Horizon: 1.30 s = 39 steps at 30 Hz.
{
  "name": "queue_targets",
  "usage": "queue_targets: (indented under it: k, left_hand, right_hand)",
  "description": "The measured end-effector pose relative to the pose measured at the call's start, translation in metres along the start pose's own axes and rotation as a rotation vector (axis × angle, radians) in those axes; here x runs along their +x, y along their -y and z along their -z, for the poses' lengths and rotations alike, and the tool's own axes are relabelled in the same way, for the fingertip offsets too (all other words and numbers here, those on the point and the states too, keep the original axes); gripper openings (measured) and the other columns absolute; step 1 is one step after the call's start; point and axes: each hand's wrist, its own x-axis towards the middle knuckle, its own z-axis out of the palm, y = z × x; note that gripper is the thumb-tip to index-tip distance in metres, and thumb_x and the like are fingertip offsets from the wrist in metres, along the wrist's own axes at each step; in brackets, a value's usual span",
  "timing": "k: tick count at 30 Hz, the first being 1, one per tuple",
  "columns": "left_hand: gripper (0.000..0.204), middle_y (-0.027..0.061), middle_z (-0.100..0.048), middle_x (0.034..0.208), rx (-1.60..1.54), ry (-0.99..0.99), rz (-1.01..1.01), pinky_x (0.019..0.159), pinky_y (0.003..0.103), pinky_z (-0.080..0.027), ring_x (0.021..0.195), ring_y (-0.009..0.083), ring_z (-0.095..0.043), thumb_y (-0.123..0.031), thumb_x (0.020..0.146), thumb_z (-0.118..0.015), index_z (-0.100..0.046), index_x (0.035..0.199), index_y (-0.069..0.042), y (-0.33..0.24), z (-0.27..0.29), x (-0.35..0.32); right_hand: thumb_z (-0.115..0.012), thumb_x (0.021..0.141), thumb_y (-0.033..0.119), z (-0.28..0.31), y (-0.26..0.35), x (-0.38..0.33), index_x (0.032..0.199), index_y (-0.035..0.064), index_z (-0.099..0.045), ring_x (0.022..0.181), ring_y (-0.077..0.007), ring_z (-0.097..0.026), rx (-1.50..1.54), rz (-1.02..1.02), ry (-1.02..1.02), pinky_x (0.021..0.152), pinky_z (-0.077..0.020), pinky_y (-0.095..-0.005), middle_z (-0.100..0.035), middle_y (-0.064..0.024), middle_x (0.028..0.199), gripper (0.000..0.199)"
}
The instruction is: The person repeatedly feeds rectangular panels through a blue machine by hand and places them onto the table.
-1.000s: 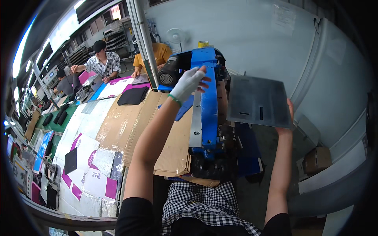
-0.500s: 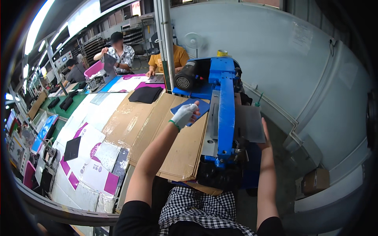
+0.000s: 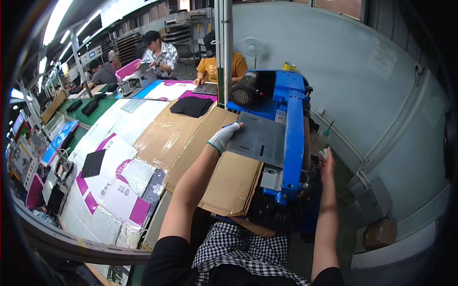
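Note:
My left hand (image 3: 226,137), in a white glove with a green cuff, grips the left edge of a dark grey flat sheet (image 3: 260,143) with narrow slots. The sheet's right side runs up to the blue arm (image 3: 295,138) of a press-like machine. A sliver of blue sheet shows beside my left fingertips. On the machine's far right side, my right hand (image 3: 327,164) is raised with fingers apart and slightly bent, some wearing white coverings; I see no sheet in it. A small bottle with a green nozzle (image 3: 323,136) stands just beyond it.
Flattened cardboard (image 3: 229,183) lies left of the machine, with a black cloth-like stack (image 3: 192,107) farther back. A small black panel (image 3: 93,163) rests on the white covering. Two people work across the table beside a metal post (image 3: 223,52). A wall stands right.
The grey sheet has moved from the machine's right side to its left, and my left hand now grips it. My right hand has let go of it. The view has shifted slightly.

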Motion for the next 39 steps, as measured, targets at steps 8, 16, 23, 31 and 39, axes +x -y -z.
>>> queue_targets:
  k: [8, 16, 23, 31, 39]
  left_hand:
    - [0.038, 0.0205, -0.058, 0.099, -0.046, -0.047, -0.058, 0.069, 0.026, -0.051, 0.078, 0.0224, -0.061, -0.027, 0.081, -0.060, -0.058, 0.102, 0.006, -0.062, 0.050, -0.013]
    - [0.036, 0.0185, -0.055, 0.110, -0.227, 0.262, 0.017, 0.091, 0.034, -0.041, 0.097, 0.0272, -0.056, -0.029, 0.084, -0.058, -0.059, 0.107, -0.002, -0.050, -0.104, -0.017]
    - [0.043, 0.0155, -0.062, 0.088, 0.049, 0.510, 0.156, 0.060, 0.028, -0.047, 0.065, 0.0193, -0.059, -0.045, 0.088, -0.047, -0.057, 0.088, -0.003, -0.035, -0.137, 0.003]
    - [0.031, 0.0080, -0.061, 0.078, -0.243, 0.511, 0.291, 0.054, 0.024, -0.041, 0.059, 0.0142, -0.054, -0.034, 0.093, -0.041, -0.056, 0.081, -0.010, 0.035, -0.054, 0.049]
    - [0.027, 0.0030, -0.056, 0.070, -0.034, 0.391, 0.210, 0.054, 0.023, -0.033, 0.056, 0.0096, -0.045, -0.034, 0.087, -0.046, -0.056, 0.082, -0.010, 0.051, -0.043, 0.040]
  right_hand:
    - [-0.053, 0.085, 0.041, -0.003, 0.046, -0.024, 0.111, 0.0087, -0.053, 0.063, -0.0042, -0.049, 0.166, 0.048, 0.166, 0.052, -0.0348, -0.0185, -0.060, -0.0038, 0.093, 0.042]
    - [-0.047, 0.090, 0.029, -0.044, 0.117, -0.083, 0.115, 0.0055, -0.049, 0.085, -0.0131, -0.057, 0.529, 0.186, 0.398, 0.073, -0.0451, -0.0273, -0.059, -0.0073, 0.104, 0.034]
    - [-0.047, 0.088, 0.026, 0.046, 0.126, -0.052, 0.109, 0.0072, -0.054, 0.092, -0.0150, -0.058, 0.585, 0.234, 0.289, 0.081, -0.0444, -0.0298, -0.061, -0.0052, 0.103, 0.029]
    - [-0.046, 0.086, 0.037, 0.060, 0.027, 0.004, 0.105, 0.0090, -0.059, 0.088, -0.0168, -0.061, 0.663, -0.093, 0.300, 0.079, -0.0446, -0.0300, -0.063, -0.0025, 0.100, 0.036]
    - [-0.038, 0.082, 0.063, -0.016, 0.000, -0.017, 0.128, 0.0063, -0.042, 0.115, -0.0233, -0.047, 0.745, -0.281, 0.126, 0.095, -0.0376, -0.0370, -0.047, -0.0106, 0.128, 0.073]
